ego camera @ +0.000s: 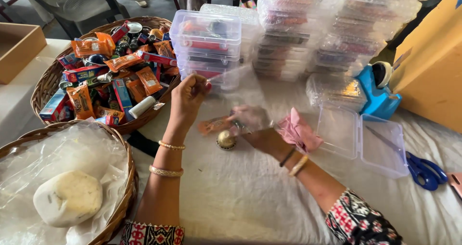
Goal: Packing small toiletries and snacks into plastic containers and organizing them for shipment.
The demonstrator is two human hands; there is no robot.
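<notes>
- A round wicker basket (45,83) at the far left, heaped with small orange and blue packets and little tins.
- A second wicker basket (122,197) nearer, lined with clear plastic, holding a pale lump of dough (68,198).
- Stacks of filled clear plastic boxes (288,28) along the back of the white-covered counter (240,197).
- An open, empty clear box (365,139) at the right.
- Blue-handled scissors (423,170) just beside that box.
- A blue tape dispenser (378,88) behind it.
- A yellow cardboard carton (433,57) at the far right.
- A brown cardboard box (17,50) at the far left.
</notes>
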